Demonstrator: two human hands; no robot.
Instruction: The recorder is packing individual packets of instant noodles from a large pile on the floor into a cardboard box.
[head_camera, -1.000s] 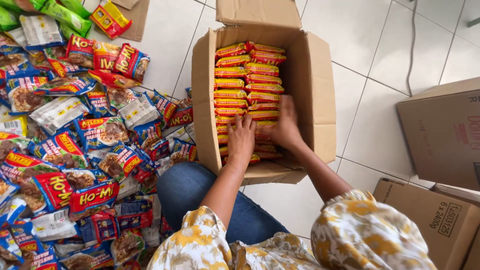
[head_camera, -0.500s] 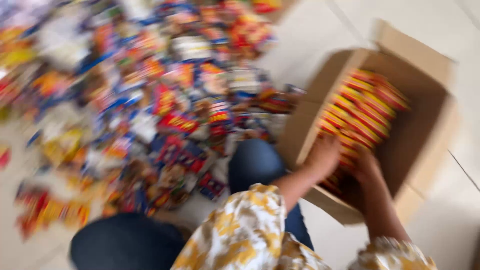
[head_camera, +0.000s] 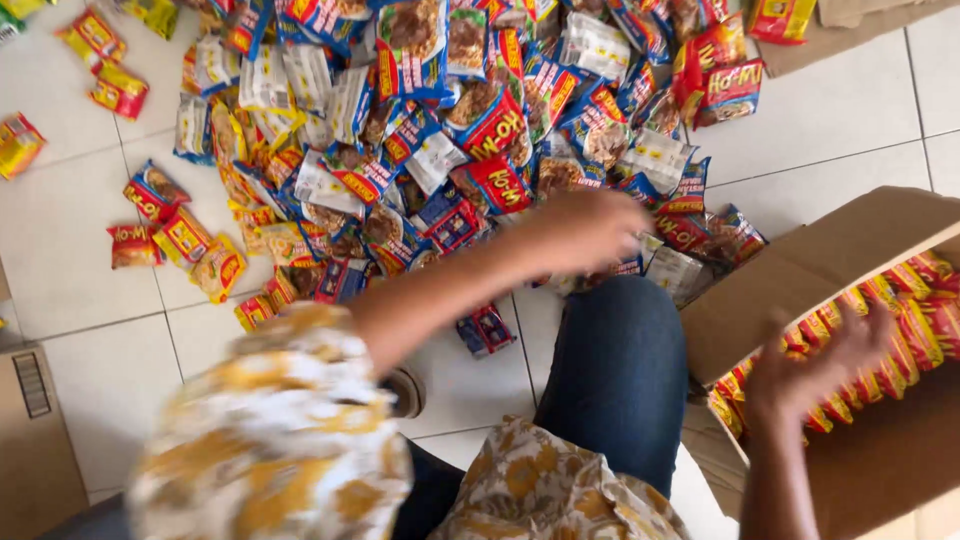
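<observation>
A big heap of instant noodle packets (head_camera: 450, 150) in red, blue, yellow and white covers the tiled floor ahead. My left hand (head_camera: 590, 228) reaches palm down onto the near edge of that heap; it is blurred, so its grip is unclear. To the right stands an open cardboard box (head_camera: 800, 290) with rows of red and yellow packets (head_camera: 905, 305) stacked inside. Over those rows my right hand (head_camera: 815, 365) hovers with its fingers spread, holding nothing. My knee in blue jeans (head_camera: 620, 370) lies between the heap and the box.
Another brown carton (head_camera: 30, 440) sits at the lower left edge. A flat piece of cardboard (head_camera: 850, 35) lies at the top right. A few stray packets (head_camera: 20, 140) lie apart on the white tiles at the far left.
My view swung left from the box to the heap. My left hand left the box and moved onto the loose packets. My right hand lifted off the rows and spread.
</observation>
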